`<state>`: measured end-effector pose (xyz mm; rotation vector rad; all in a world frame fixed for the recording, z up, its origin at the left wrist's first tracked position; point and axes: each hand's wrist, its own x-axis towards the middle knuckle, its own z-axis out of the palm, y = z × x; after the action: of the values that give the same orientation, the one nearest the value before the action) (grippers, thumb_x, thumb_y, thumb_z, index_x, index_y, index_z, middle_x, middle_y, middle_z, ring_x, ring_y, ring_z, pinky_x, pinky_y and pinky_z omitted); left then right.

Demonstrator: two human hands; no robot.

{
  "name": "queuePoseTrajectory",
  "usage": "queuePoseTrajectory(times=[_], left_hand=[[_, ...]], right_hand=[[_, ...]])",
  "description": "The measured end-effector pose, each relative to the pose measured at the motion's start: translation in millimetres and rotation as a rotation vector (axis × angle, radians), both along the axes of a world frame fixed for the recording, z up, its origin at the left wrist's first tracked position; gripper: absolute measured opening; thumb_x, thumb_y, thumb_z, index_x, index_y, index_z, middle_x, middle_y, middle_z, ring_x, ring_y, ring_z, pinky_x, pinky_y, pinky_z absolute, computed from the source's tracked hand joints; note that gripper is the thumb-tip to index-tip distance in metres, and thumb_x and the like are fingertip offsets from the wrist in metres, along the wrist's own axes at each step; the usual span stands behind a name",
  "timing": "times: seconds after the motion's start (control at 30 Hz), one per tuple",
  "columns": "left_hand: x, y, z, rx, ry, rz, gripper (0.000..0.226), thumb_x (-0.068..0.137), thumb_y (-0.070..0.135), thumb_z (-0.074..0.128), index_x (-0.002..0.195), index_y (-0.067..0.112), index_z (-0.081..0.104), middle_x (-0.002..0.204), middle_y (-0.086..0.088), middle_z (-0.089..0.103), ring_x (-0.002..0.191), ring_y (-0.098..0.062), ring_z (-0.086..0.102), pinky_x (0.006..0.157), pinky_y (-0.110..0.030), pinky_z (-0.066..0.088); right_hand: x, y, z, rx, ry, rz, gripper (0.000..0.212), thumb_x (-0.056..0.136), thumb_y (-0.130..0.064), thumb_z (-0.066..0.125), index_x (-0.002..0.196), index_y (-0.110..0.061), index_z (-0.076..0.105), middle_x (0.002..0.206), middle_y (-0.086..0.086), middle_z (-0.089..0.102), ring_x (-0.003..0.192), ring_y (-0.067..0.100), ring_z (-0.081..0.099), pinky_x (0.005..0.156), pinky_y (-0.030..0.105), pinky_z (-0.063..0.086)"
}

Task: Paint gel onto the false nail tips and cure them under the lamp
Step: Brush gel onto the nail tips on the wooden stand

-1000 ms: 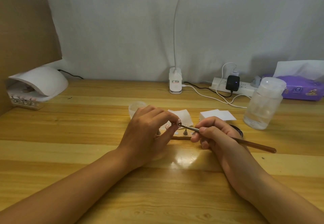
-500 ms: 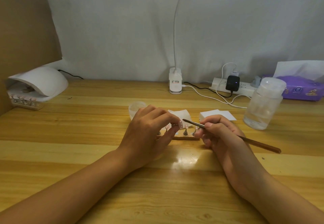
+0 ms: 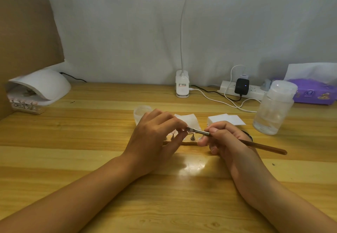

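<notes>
Painting step: left hand pinches a tip, right hand grips the brush against it. Next calls for an even stroke, then curing under the lamp.

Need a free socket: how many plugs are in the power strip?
2: a white charger, and a black adapter in front of it, near the left end of the power strip. The bottle hides its right end.

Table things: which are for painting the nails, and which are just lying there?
For the job: brush in right hand, nail tip pinched by left hand, nail stand, curing lamp.
Lying about: tissue box, power strip, clear bottle, white pads.
</notes>
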<state>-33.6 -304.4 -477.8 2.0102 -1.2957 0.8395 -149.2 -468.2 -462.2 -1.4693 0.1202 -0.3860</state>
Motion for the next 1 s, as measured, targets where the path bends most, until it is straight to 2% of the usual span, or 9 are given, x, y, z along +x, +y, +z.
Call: queuePoseTrajectory(times=[0.17,0.57,0.73,0.83,1.0], left_hand=[[0.4,0.6,-0.2,-0.009,0.010,0.010,0.011,0.091,0.026,0.065,0.096,0.019,0.072,0.090,0.008,0.068,0.085,-0.016,0.056,0.073,-0.037,0.045],[-2.1,1.2,2.2,-0.004,0.025,0.006,0.011,0.092,0.024,0.064,0.097,0.018,0.072,0.089,0.008,0.067,0.085,-0.017,0.057,0.073,-0.038,0.045],[-2.7,1.3,3.3,-0.017,0.031,0.007,0.013,0.092,0.024,0.061,0.096,0.017,0.071,0.088,0.008,0.067,0.084,-0.018,0.056,0.075,-0.037,0.045],[-2.6,0.8,3.0,-0.029,0.026,0.003,0.007,0.092,0.020,0.065,0.095,0.017,0.070,0.088,0.008,0.067,0.083,-0.018,0.056,0.074,-0.039,0.045],[-1.7,0.3,1.3,-0.011,0.007,0.000,0.004,0.091,0.017,0.069,0.094,0.016,0.069,0.089,0.009,0.067,0.082,-0.016,0.055,0.075,-0.038,0.045]], right_hand=[[0.6,-0.3,-1.1,-0.014,0.009,-0.011,0.020,0.091,-0.017,0.058,0.077,-0.026,0.070,0.078,0.012,0.073,0.081,0.023,0.057,0.070,0.029,0.042],[1.4,-2.0,-0.1,0.015,0.048,-0.038,0.019,0.093,-0.012,0.056,0.080,-0.018,0.069,0.074,0.012,0.070,0.079,0.027,0.056,0.070,0.032,0.043],[1.3,-2.0,-0.7,0.048,0.040,-0.057,0.023,0.093,-0.011,0.053,0.079,-0.018,0.069,0.071,0.011,0.068,0.074,0.023,0.055,0.069,0.031,0.043],[2.7,-2.1,0.6,0.074,0.029,-0.043,0.018,0.090,-0.015,0.056,0.079,-0.020,0.070,0.071,0.011,0.069,0.071,0.019,0.055,0.066,0.030,0.041],[1.0,1.2,3.4,0.044,0.020,0.019,0.007,0.079,-0.035,0.068,0.079,-0.030,0.073,0.081,0.013,0.074,0.072,0.018,0.053,0.069,0.029,0.040]])
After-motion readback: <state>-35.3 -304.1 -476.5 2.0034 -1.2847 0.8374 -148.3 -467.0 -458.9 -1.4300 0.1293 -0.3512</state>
